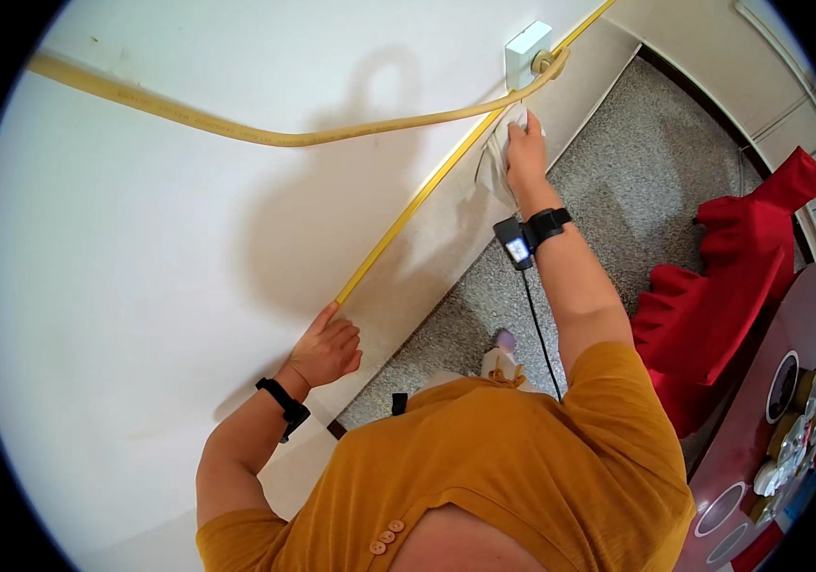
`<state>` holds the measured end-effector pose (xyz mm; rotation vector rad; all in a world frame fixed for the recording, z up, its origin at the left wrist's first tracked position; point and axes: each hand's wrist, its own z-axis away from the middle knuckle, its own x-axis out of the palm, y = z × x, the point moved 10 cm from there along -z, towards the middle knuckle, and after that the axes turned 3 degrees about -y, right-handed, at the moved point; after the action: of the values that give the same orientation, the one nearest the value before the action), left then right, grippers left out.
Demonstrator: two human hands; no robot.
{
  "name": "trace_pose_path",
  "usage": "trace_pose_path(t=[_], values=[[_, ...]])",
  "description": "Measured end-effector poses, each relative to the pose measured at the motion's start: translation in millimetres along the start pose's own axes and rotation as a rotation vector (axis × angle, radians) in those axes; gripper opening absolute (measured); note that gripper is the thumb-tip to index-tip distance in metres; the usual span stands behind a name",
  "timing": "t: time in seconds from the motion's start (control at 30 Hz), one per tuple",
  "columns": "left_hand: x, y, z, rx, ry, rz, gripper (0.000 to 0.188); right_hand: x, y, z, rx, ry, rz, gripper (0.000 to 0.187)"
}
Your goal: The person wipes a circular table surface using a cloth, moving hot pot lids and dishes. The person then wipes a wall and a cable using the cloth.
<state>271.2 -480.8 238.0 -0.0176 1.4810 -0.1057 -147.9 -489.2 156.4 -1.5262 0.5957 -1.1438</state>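
Note:
A pale, crumpled cloth (495,162) is in my right hand (527,153), whose fingers close round it. The cloth lies against the lower wall, just under a yellow strip (417,202) that runs slantwise along the white wall (169,286). My left hand (325,351) rests at the near end of that strip. One finger stretches out onto the strip's end, while the other fingers bend loosely with nothing seen in them. Above my right hand, a thick yellowish hose (303,138) bends toward a white wall box (527,52) with a round fitting.
Speckled grey floor (608,181) meets the wall's base. On the right stand red-draped chairs (713,286) beside a dark reddish table (713,486) with plates and several small items. A small device (516,244) is strapped at my right wrist, with a black cable (539,329) hanging down.

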Motion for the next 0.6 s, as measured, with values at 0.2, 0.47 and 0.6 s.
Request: trace_pose_path(t=[0.2,0.47,0.6], values=[[1.6,-0.8,-1.2,0.012,-0.011,-0.016,0.014,26.2,15.1,79.8,-0.255,-0.001,0.307,0.049],[2.3,-1.4,-1.0,-0.014,-0.029,-0.002,0.014,8.8,-59.3,24.3,-0.462,0.043,0.657,0.048],[0.4,-3.1,-2.1,0.004,0.028,-0.029,0.015,18.8,-61.4,13.1,-0.413,-0.021,0.821,0.048]])
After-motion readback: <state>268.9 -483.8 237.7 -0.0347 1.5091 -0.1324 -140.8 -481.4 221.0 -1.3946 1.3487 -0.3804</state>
